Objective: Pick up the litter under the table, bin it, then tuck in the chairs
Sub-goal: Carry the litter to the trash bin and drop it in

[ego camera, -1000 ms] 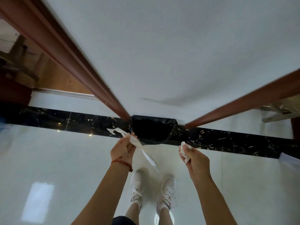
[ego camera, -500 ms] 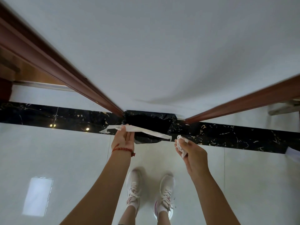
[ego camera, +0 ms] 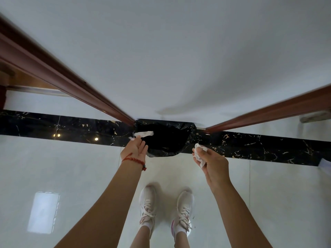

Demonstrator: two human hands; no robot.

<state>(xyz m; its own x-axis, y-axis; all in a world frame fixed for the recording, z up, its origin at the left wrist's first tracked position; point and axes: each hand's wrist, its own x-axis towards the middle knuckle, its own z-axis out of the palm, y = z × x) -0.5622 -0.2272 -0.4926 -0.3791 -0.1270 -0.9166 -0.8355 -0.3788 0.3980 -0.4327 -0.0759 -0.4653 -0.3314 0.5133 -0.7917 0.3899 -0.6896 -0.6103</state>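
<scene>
A bin lined with a black bag (ego camera: pixel 188 140) stands on the floor against the white wall, straight ahead of me. My left hand (ego camera: pixel 135 149) is over the bin's left rim with its fingers straight and palm showing. A white paper strip (ego camera: pixel 144 134) hangs just beyond its fingertips, over the bin's dark mouth. My right hand (ego camera: pixel 213 163) hovers near the bin's right side, fingers curled round a crumpled white tissue (ego camera: pixel 200 153).
Reddish-brown wooden door frames (ego camera: pixel 75 83) (ego camera: pixel 268 111) run along both sides of the white wall. A black marble band (ego camera: pixel 71 127) crosses the glossy white tile floor. My feet in white trainers (ego camera: pixel 148 204) stand behind the bin. A white scrap (ego camera: pixel 325 162) lies at the far right.
My left hand has opened and the paper strip has left its grip, now shorter-looking over the bin. The right hand has kept the tissue and stayed beside the bin.
</scene>
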